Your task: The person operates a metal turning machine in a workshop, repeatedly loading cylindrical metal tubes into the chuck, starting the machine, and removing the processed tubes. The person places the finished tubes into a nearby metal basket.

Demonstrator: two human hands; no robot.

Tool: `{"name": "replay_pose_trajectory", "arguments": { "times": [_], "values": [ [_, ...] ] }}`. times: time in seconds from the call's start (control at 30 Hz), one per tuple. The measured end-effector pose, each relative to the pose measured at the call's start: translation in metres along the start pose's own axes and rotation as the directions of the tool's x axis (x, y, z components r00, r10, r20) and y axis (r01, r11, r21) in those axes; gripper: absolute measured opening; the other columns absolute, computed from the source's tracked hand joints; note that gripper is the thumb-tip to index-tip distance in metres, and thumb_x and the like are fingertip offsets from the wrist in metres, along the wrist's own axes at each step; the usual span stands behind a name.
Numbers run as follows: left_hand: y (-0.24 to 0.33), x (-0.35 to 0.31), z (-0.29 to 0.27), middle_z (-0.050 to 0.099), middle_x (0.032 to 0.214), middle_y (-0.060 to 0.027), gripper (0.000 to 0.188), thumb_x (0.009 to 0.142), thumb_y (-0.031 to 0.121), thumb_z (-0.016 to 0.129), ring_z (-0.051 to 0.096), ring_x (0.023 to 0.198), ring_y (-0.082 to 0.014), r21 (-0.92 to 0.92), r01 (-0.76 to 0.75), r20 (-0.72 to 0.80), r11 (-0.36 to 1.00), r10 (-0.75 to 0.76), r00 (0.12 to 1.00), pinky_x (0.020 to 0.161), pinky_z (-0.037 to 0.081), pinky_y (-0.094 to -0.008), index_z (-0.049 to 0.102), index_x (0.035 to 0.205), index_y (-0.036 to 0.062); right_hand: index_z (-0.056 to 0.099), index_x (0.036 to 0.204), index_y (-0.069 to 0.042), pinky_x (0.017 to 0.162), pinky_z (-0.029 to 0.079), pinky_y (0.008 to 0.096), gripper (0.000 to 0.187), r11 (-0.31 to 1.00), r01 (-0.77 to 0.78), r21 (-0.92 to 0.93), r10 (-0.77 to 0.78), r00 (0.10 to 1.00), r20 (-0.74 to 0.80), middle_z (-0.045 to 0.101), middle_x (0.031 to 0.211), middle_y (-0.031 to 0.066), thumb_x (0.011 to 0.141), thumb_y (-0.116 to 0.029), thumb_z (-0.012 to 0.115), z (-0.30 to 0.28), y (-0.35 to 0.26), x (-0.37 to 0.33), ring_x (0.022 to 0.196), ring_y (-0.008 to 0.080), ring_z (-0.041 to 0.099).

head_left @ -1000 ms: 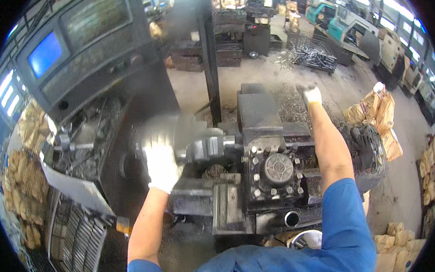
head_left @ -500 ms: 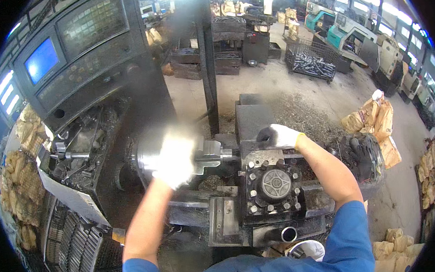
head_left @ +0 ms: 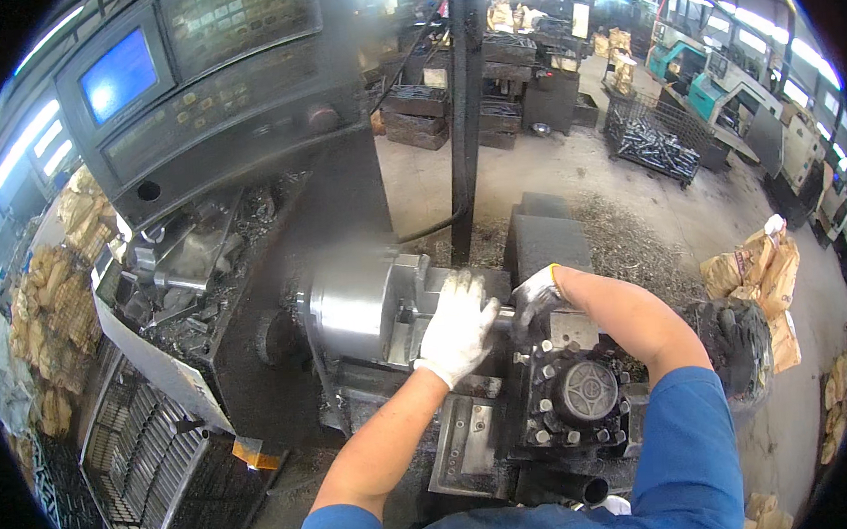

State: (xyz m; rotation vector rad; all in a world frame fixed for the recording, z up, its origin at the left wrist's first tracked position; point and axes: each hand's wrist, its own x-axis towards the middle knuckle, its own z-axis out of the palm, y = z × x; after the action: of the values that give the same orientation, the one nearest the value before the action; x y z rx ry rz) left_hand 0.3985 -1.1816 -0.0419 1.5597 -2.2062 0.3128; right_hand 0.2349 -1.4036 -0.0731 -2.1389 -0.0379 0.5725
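Note:
My left hand (head_left: 455, 328), in a white glove, lies in front of the jaws of a lathe chuck (head_left: 354, 312), over a metal shaft (head_left: 506, 318). Its fingers stretch away from me, with the thumb out to the right. My right hand (head_left: 539, 298), its glove blackened over the fingers, is curled round the shaft's right end; its fingertips are hidden. Just nearer than the right hand stands a square tool post (head_left: 586, 392) with a round cap and several bolts. The shaft shows only between my hands.
A control panel with a blue screen (head_left: 119, 75) rises at the left. Metal chips (head_left: 626, 242) cover the floor behind the lathe. Brown sacks (head_left: 756, 273) stand at the right, and a wire bin of metal parts (head_left: 659, 143) farther back. A dark post (head_left: 466, 116) stands beyond the chuck.
My left hand has moved right, off the chuck body to in front of its jaws. The right hand has come down and closed on the shaft's end. The view has shifted leftward.

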Motion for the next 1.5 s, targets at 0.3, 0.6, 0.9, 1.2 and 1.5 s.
{"name": "replay_pose_trajectory", "arguments": {
  "times": [0.3, 0.6, 0.9, 1.2, 1.5],
  "values": [
    [-0.001, -0.001, -0.002, 0.051, 0.154, -0.0287, 0.071, 0.073, 0.027, 0.087, 0.041, 0.151, -0.0494, -0.044, 0.026, -0.005, 0.999, -0.026, 1.0, 0.13, 0.025, -0.062, 0.064, 0.137, 0.0066, 0.074, 0.117, 0.004, 0.077, 0.057, 0.0461, 0.05, 0.961, -0.249, -0.118, 0.243, 0.968, -0.063, 0.078, 0.104, 0.0185, 0.089, -0.037, 0.084, 0.019, 0.053, -0.038, 0.093, 0.0265, 0.068],
    [-0.003, -0.002, -0.011, 0.054, 0.15, -0.0292, 0.061, 0.076, 0.022, 0.083, 0.046, 0.147, -0.0492, -0.016, 0.043, -0.018, 0.999, -0.043, 0.999, 0.128, 0.027, -0.0626, 0.067, 0.133, 0.0068, 0.077, 0.092, 0.006, 0.064, 0.052, 0.0423, 0.045, 0.95, -0.31, 0.045, 0.312, 0.921, -0.235, 0.074, 0.074, 0.0141, 0.085, -0.037, 0.088, 0.027, -0.002, -0.023, 0.065, 0.0205, 0.062],
    [0.005, 0.003, -0.022, 0.06, 0.144, -0.028, 0.055, 0.074, 0.026, 0.084, 0.05, 0.143, -0.0463, 0.01, 0.061, 0.043, 0.998, -0.061, 0.997, 0.127, 0.028, -0.0636, 0.07, 0.123, 0.0038, 0.07, 0.126, -0.008, 0.09, 0.062, 0.0449, 0.055, 0.843, -0.508, -0.176, -0.105, 0.165, -0.981, 0.077, 0.115, 0.0153, 0.077, -0.02, 0.092, 0.109, -0.162, -0.178, 0.103, 0.0348, 0.076],
    [0.012, 0.002, -0.019, 0.059, 0.146, -0.0241, 0.059, 0.08, 0.033, 0.085, 0.051, 0.143, -0.0397, 0.202, -0.026, -0.042, 0.979, 0.036, 0.998, 0.131, 0.022, -0.0613, 0.067, 0.129, 0.0056, 0.074, 0.111, 0.0, 0.065, 0.059, 0.0384, 0.04, 0.281, -0.095, 0.955, 0.639, -0.724, -0.26, 0.075, 0.082, 0.0137, 0.082, -0.023, 0.088, 0.534, -0.184, -0.218, 0.07, 0.0192, 0.072],
    [0.014, -0.002, -0.015, 0.061, 0.142, -0.0212, 0.071, 0.081, 0.038, 0.085, 0.053, 0.139, -0.0387, 0.326, -0.059, -0.014, 0.944, 0.068, 0.998, 0.13, 0.024, -0.0591, 0.063, 0.142, 0.008, 0.075, 0.119, -0.002, 0.091, 0.061, 0.0458, 0.044, 0.135, -0.333, 0.933, 0.456, -0.815, -0.357, 0.079, 0.106, 0.024, 0.086, -0.03, 0.082, 0.619, -0.166, -0.209, 0.102, 0.0395, 0.077]
  ]
}}
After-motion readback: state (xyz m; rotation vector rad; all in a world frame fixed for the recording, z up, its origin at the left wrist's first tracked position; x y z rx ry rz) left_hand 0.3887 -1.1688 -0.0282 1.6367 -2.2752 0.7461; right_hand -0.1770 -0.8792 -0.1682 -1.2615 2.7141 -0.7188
